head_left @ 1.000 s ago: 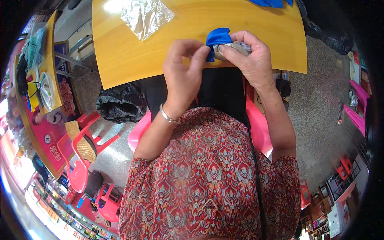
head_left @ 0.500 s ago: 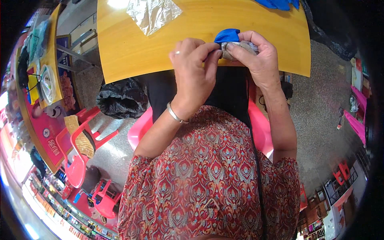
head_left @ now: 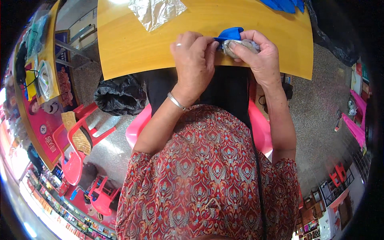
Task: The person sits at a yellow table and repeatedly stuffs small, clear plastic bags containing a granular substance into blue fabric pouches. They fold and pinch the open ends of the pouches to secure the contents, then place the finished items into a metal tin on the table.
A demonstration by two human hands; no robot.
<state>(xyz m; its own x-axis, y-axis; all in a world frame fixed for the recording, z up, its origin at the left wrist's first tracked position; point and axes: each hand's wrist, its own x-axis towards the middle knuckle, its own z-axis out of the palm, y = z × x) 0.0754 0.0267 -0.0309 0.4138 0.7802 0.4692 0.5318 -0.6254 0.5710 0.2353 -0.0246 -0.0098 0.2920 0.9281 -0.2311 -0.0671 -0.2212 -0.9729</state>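
Note:
Close to the near edge of the yellow table (head_left: 140, 54), both hands work on one small item. My right hand (head_left: 264, 60) grips a greyish-brown bundle (head_left: 229, 51), its thumb on top. Some whitish, shiny wrapping shows around the bundle; its exact kind cannot be made out. A piece of blue fabric (head_left: 231, 33) sits against its far side. With thumb and forefinger pressed together, my left hand (head_left: 194, 60) pinches the left end of the blue fabric. The right hand's fingers are partly hidden behind the bundle.
A crinkled silvery sheet (head_left: 156, 14) lies on the table's far left part. More blue fabric (head_left: 284, 4) is at the far right. Black plastic (head_left: 334, 44) hangs beyond the right edge. On the floor at left are a black bag (head_left: 120, 96) and a red chair (head_left: 82, 138).
My left hand has shifted slightly left, away from the bundle, drawing the blue fabric's end out. The blue fabric now lies flatter and longer. My right hand keeps its grip.

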